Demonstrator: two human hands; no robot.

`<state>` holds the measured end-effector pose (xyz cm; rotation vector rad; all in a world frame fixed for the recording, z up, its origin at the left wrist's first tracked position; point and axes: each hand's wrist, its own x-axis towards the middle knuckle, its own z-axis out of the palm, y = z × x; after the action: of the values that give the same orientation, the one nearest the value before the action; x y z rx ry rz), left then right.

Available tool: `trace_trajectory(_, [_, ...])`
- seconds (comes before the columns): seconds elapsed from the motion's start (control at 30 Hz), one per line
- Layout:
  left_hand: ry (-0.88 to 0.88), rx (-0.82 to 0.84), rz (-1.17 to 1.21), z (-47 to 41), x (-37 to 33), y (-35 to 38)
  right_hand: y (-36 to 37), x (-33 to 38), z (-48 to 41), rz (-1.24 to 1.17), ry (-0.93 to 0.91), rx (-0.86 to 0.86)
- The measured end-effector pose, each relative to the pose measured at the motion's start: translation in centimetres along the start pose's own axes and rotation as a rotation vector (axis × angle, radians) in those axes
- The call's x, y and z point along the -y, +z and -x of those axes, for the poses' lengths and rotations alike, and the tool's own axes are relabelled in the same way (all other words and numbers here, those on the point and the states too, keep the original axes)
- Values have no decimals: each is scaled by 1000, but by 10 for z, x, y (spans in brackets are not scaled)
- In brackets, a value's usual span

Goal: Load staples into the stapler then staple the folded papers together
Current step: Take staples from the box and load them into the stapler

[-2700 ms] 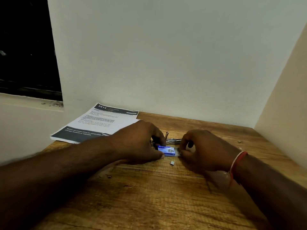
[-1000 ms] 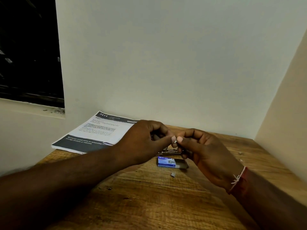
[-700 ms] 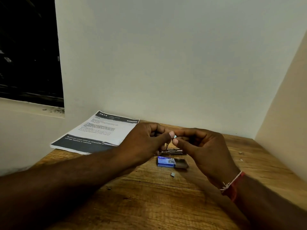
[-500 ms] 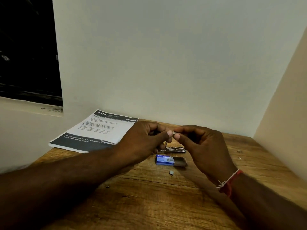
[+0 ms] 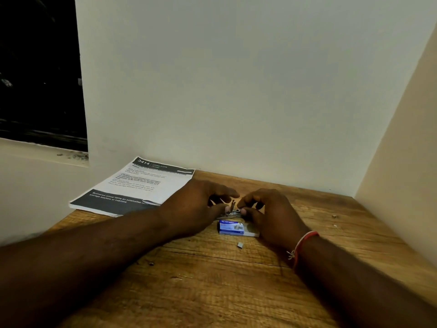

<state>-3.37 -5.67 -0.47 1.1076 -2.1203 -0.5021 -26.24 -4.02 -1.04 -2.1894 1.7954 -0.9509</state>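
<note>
Fingertips [image 5: 224, 208] of the left hand [image 5: 196, 204] and right hand [image 5: 269, 215], lifted a moment ago pinching staples, now curl together at the open stapler [image 5: 233, 207] on the table [image 5: 212, 285] behind the staple box [image 5: 230, 227], what they pinch I cannot tell, so loading seems underway, the papers [image 5: 142, 183] not yet stapled.
</note>
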Motion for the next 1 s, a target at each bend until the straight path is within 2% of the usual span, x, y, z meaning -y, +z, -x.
trace_trajectory(1.0, [109, -21, -6, -4, 8, 9, -2, -4, -2, -40, 5, 44])
